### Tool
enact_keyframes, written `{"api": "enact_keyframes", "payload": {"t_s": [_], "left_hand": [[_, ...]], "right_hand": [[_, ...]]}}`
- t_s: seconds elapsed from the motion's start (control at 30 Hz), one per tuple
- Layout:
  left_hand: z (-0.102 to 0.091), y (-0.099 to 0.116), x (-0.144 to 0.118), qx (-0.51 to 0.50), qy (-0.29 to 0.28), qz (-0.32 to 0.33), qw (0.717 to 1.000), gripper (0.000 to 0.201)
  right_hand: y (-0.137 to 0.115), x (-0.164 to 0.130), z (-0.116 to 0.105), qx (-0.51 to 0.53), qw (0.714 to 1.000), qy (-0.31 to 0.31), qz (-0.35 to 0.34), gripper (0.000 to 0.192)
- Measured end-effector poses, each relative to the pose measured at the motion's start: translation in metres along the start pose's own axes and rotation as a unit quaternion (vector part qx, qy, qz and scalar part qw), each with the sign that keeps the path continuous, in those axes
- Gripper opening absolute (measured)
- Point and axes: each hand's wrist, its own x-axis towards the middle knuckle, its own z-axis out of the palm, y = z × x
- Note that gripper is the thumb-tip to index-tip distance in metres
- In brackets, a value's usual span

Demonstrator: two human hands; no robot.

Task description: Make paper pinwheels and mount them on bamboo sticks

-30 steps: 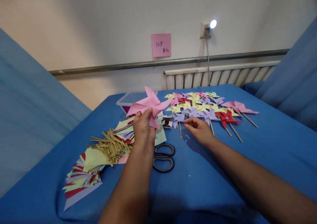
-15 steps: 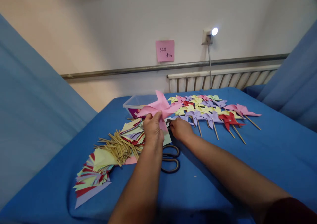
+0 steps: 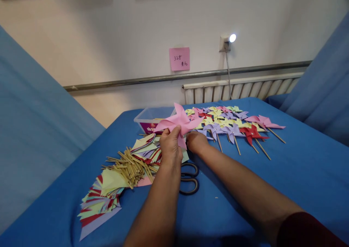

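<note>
A pink paper pinwheel point(image 3: 182, 120) is pinched at its middle by my left hand point(image 3: 171, 145), its blades spread above the thumb. Just to its right, my right hand point(image 3: 196, 142) reaches down with curled fingers beside the paper stack; its fingertips are hidden, and I cannot make out what they hold. Black-handled scissors point(image 3: 190, 179) lie below the hands, their blades out of sight. Left of my wrist are a fanned paper stack point(image 3: 147, 148) and a heap of thin wooden sticks point(image 3: 131, 168).
Finished pinwheels on sticks point(image 3: 231, 130) lie in rows at the back right. A clear plastic box point(image 3: 154, 113) stands behind my left hand. More fanned paper point(image 3: 100, 203) lies at the front left. Blue cloth point(image 3: 231, 210) covers the table, with curtains either side and a radiator point(image 3: 245, 88) behind.
The view has shifted slightly. Both hands stay almost in the same place, the left still pinching the pink pinwheel, the right still down by the paper stack.
</note>
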Motion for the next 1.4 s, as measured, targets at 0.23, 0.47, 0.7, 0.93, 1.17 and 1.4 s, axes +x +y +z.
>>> {"api": "enact_keyframes", "payload": {"t_s": [0.23,0.47,0.7,0.93,1.17,1.4], "left_hand": [[0.002,0.0,-0.001,0.012,-0.011,0.002,1.0,0.03],[0.003,0.0,-0.002,0.02,-0.014,0.005,1.0,0.031],[0.002,-0.001,-0.001,0.02,-0.017,0.007,1.0,0.03],[0.002,0.0,-0.001,0.014,-0.017,0.002,1.0,0.031],[0.002,0.0,-0.001,0.009,-0.015,-0.001,1.0,0.031],[0.003,0.001,-0.003,0.012,-0.018,-0.004,1.0,0.032]], "right_hand": [[0.004,-0.004,0.001,0.014,1.0,0.014,-0.009,0.025],[0.012,-0.003,0.004,0.064,0.997,0.035,0.041,0.025],[0.024,0.001,0.012,0.162,0.982,0.056,0.076,0.019],[0.028,0.003,0.014,0.206,0.973,0.061,0.087,0.021],[0.028,0.0,0.007,0.163,0.984,0.045,0.062,0.017],[0.02,-0.002,0.002,0.088,0.996,0.016,0.023,0.018]]}}
